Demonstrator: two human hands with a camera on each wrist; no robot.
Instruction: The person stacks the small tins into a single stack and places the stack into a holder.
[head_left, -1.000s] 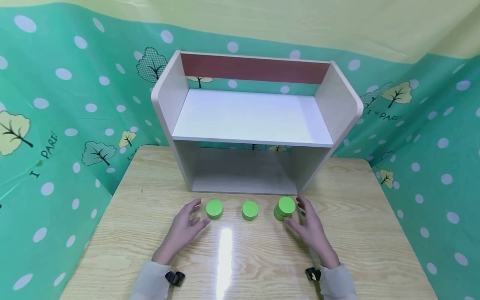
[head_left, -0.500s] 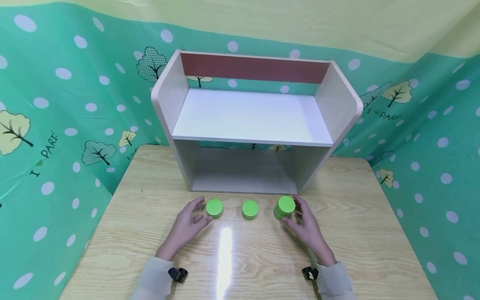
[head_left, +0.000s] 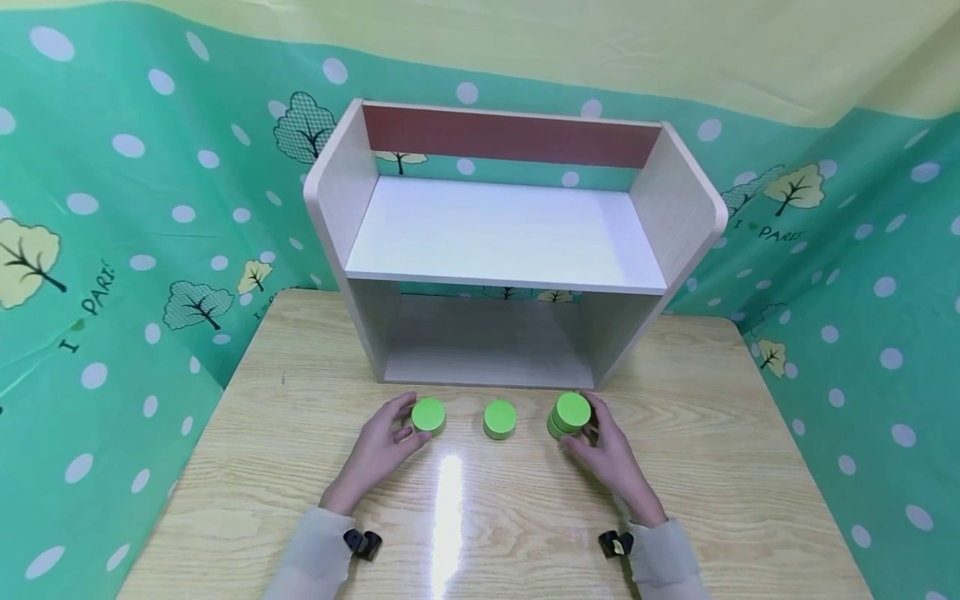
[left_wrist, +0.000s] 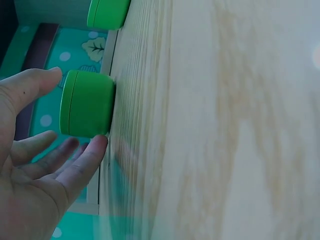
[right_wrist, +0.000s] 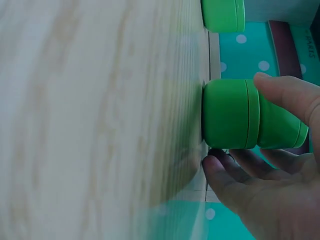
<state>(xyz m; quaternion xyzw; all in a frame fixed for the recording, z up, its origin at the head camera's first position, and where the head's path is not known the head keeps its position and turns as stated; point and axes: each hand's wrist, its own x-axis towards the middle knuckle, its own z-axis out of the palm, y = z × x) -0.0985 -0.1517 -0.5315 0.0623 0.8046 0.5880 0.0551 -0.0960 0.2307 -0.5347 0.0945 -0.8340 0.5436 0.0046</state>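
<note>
Three spots along the table hold green round lidded containers. At the left one (head_left: 428, 417), my left hand (head_left: 375, 454) is spread in a loose C; in the left wrist view its thumb (left_wrist: 42, 82) is apart from the lid and a fingertip is right at the base. A middle container (head_left: 499, 419) stands by itself. At the right, one container (head_left: 572, 412) sits on another (right_wrist: 227, 114), slightly offset. My right hand (head_left: 611, 454) curves about this stack, its thumb (right_wrist: 280, 90) overlapping the lower lid's edge and its fingers just beside the wall.
Behind the containers stands a two-level white shelf (head_left: 502, 233) with raised side panels and a reddish-brown back strip (head_left: 510, 137). Its base board lies close behind the containers on the wooden table (head_left: 247, 467). A green dotted curtain (head_left: 150, 250) surrounds the table's back and sides.
My left hand has moved slightly right, closer round the left container. My right hand has moved slightly left, closer to the stack. The containers have not moved.
</note>
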